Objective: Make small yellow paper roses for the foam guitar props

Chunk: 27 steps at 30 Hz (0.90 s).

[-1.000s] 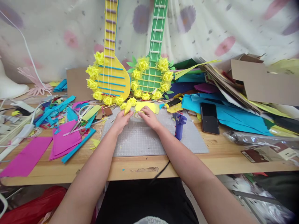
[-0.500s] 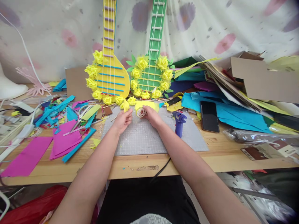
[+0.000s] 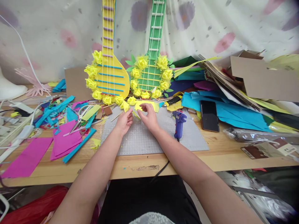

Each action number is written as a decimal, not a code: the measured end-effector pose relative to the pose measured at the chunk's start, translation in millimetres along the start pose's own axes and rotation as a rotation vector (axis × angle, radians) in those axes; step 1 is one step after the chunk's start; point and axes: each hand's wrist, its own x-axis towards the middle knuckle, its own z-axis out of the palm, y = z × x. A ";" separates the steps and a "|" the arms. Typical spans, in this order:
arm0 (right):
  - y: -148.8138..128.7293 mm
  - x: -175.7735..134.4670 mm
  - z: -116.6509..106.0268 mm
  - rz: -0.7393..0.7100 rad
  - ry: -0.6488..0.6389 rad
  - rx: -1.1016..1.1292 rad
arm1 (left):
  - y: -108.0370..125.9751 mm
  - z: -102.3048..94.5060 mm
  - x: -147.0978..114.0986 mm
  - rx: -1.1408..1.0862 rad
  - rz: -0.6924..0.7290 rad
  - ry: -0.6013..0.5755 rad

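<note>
My left hand [image 3: 125, 122] pinches a small yellow crepe-paper flower piece [image 3: 126, 106] above the grey cutting mat [image 3: 142, 141]. A narrow yellow-green strip [image 3: 136, 115] runs from near its fingertips toward my right hand [image 3: 149, 118]. The right hand is open, its thumb and curved fingers apart, with nothing clearly seen between them; its palm side is partly hidden. Just behind it lies a flat piece of yellow paper [image 3: 154, 105]. The white spool seen before does not show.
Behind the mat stand a yellow paper guitar [image 3: 116, 74] and a green one [image 3: 151, 73], both edged with yellow flowers. A purple glue gun [image 3: 179, 124] lies right of my hands, near a phone [image 3: 209, 116]. Scissors [image 3: 80, 117] and magenta sheets [image 3: 66, 137] lie left.
My right hand no longer shows the white spool, and its fingers have spread. A narrow strip now shows between the hands. My left hand keeps its pinch on the yellow flower piece.
</note>
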 end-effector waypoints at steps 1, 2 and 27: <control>-2.3 -1.2 0.5 -0.029 -0.035 0.024 | 0.1 0.0 0.1 -0.003 0.004 0.006; -3.6 -2.2 1.8 -0.046 -0.078 0.046 | 0.0 0.0 0.1 -0.005 0.007 0.013; -9.3 -4.6 11.2 0.035 -0.168 -0.289 | 3.0 -0.1 1.3 -0.110 -0.078 0.053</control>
